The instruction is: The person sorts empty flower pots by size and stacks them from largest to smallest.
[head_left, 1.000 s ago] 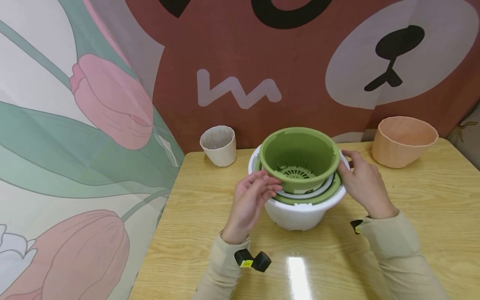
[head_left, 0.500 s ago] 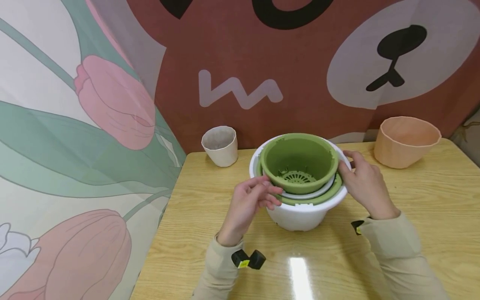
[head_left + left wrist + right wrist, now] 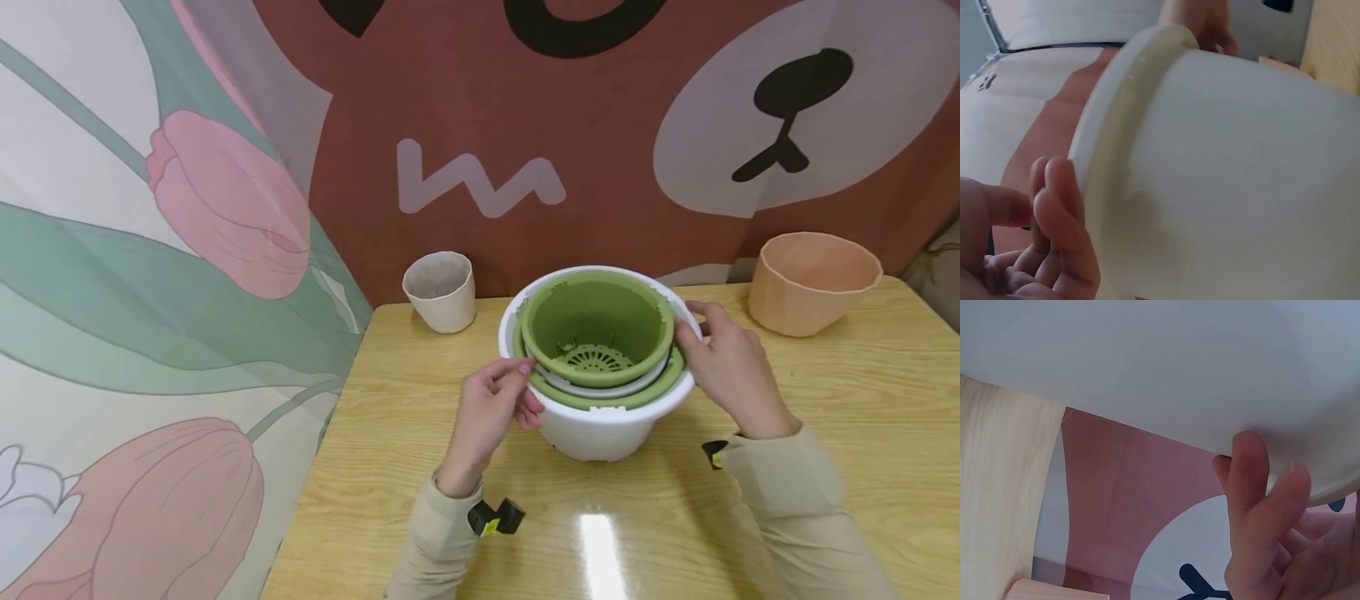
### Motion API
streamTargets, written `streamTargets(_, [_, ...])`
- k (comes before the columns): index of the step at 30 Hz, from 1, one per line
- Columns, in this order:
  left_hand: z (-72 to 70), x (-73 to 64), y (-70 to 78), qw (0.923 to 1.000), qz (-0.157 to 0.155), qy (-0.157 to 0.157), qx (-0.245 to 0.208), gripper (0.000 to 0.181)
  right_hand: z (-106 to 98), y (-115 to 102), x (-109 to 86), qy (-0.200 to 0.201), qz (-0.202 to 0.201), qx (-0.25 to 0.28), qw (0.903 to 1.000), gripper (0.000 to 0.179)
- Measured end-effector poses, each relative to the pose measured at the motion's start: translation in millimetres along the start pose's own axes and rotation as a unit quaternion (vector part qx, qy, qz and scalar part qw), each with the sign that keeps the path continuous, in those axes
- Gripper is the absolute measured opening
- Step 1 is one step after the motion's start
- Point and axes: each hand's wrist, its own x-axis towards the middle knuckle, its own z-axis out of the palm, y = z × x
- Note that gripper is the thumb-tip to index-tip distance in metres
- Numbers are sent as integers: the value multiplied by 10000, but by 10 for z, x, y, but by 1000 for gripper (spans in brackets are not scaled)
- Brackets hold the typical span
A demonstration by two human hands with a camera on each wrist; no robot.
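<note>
A large white plastic flowerpot (image 3: 596, 433) stands on the table with smaller pots nested inside it. The innermost is a green pot (image 3: 600, 321) with a slotted bottom. Under its rim show a thin white rim (image 3: 611, 390) and a wider green rim (image 3: 637, 396). My right hand (image 3: 731, 367) grips the white pot's rim at the right, its fingers lying along the outer wall in the right wrist view. At the left rim, my left hand (image 3: 491, 408) has its fingers loosely bent, fingertips right at the edge. The left wrist view shows these fingers (image 3: 1063, 212) beside the white wall.
A small cream pot (image 3: 441, 296) stands at the table's back left. A peach-coloured pot (image 3: 810, 287) is at the back right. Behind the wooden table (image 3: 360, 475) hangs a printed cloth (image 3: 480, 100), with another tulip-patterned one (image 3: 150, 250) on the left.
The innermost green pot has sunk lower and sits more level in the nest. My left fingers have drawn back from its front to the left rim. My right hand keeps its grip.
</note>
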Motion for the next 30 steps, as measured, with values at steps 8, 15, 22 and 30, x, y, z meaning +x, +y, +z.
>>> streamTargets(8, [-45, 121, -163, 9946, 312, 962, 221, 31, 17, 17, 5, -24, -15, -27, 10000, 57])
streamTargets(15, [-52, 305, -347, 9797, 1118, 1192, 1163, 52, 5, 13, 8, -14, -31, -51, 10000, 56])
streamTargets(22, [-53, 565, -640, 9409, 2391, 1385, 1960, 60, 10, 10, 18, -57, -19, -2, 10000, 57])
streamTargets(30, [6, 634, -804, 9630, 2555, 708, 493, 69, 11, 6, 19, -23, 21, 52, 10000, 56])
